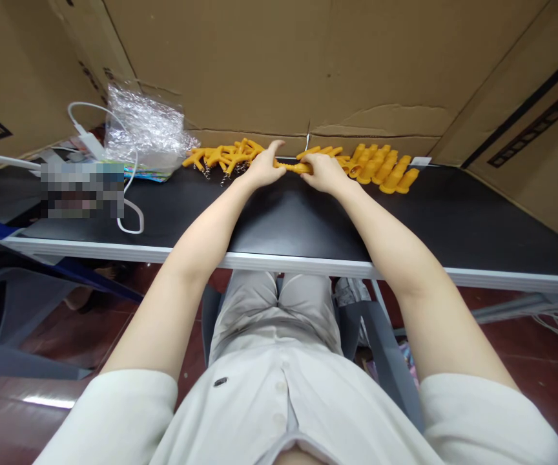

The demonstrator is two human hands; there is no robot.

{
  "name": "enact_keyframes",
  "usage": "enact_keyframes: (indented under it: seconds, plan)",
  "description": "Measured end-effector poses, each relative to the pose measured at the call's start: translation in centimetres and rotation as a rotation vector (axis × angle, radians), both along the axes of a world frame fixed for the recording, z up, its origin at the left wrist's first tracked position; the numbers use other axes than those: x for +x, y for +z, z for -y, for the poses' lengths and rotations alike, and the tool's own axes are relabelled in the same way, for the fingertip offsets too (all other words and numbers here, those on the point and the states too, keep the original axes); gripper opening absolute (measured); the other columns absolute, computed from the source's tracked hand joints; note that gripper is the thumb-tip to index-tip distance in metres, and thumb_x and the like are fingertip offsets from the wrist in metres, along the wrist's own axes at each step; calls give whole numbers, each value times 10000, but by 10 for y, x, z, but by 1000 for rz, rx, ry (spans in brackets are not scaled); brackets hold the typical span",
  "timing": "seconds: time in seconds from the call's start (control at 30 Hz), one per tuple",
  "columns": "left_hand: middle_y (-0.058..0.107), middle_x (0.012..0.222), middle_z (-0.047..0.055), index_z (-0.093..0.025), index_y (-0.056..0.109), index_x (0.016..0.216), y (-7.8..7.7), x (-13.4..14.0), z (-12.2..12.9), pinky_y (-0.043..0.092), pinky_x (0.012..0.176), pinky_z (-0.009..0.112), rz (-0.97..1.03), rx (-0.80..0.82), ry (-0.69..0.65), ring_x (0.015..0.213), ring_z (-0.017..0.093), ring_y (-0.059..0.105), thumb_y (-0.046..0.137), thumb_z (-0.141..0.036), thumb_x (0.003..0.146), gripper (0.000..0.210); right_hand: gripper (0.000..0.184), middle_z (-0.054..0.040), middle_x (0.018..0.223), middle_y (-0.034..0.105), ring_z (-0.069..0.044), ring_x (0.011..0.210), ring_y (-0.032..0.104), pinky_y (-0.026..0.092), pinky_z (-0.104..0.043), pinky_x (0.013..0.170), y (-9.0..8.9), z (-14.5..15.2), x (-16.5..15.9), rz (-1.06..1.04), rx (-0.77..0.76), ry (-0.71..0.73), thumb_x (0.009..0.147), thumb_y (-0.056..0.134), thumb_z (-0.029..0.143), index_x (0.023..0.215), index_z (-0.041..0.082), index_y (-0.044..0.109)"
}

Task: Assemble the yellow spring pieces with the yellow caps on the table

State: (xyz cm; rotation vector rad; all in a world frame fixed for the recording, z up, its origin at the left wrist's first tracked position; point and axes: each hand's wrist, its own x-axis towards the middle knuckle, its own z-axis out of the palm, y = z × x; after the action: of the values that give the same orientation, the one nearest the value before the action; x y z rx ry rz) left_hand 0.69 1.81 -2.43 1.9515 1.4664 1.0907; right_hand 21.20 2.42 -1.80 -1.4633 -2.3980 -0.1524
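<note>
My left hand (264, 168) and my right hand (325, 173) are close together over the far part of the black table. A ridged orange piece (299, 168) spans the gap between them, its ends partly hidden by my fingers. My right thumb and fingers close on its right end. At its left end my left hand grips it, with one finger sticking up. Left of my left hand lies a pile of orange branching pieces (216, 156) with small metal chains. Beyond my right hand are more orange pieces (325, 151), and rows of orange flared-base pieces (380, 166) stand beside it.
A crumpled clear plastic bag (146, 126) lies at the back left, near a white cable (131, 219) and a blurred-out patch. Cardboard walls (279, 71) close in the back and sides. The table's metal edge (298, 263) runs in front of my lap.
</note>
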Motion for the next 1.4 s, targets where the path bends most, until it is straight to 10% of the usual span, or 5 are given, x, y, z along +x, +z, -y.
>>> enact_keyframes:
  seconds: [0.2, 0.47, 0.87, 1.13, 1.4]
  plan:
    - [622, 1605, 199, -175, 555, 1640, -4, -12, -2, 398, 1341, 500, -353, 157, 11, 1539, 374, 569, 637, -53, 842, 811, 452, -178, 1420, 756, -362, 1336, 692, 513, -493, 1196, -1, -6, 5, -198, -42, 121, 976, 669, 276, 1398, 144, 760]
    - [784, 1349, 180, -169, 664, 1539, 2, -18, 3, 509, 1206, 475, -465, 132, 72, 1322, 371, 708, 594, -127, 955, 590, 478, -198, 1416, 736, -343, 1332, 683, 503, -489, 1221, 7, -3, 5, -287, -91, 137, 979, 730, 358, 1408, 147, 737]
    - [798, 1227, 127, -226, 749, 1339, 4, -24, 4, 520, 1166, 471, -456, 98, 136, 1279, 378, 711, 664, -115, 854, 505, 436, -74, 919, 757, -215, 852, 778, 678, -350, 823, 17, 5, 12, -756, -472, 68, 922, 930, 535, 994, 215, 643]
    - [798, 1237, 150, -207, 757, 1340, 3, -22, 6, 529, 1138, 486, -497, 110, 144, 1257, 397, 722, 654, -129, 879, 478, 682, 7, 534, 506, -140, 441, 463, 385, -249, 433, 18, 11, 3, -826, -634, -46, 958, 654, 910, 867, 237, 581]
    - [803, 1239, 138, -235, 776, 1309, 4, -19, 8, 532, 1126, 501, -497, 107, 160, 1267, 413, 710, 676, -119, 854, 481, 449, 66, 503, 274, -106, 417, 173, 178, -204, 383, 23, 17, -9, -972, -841, -243, 1141, 437, 567, 842, 244, 521]
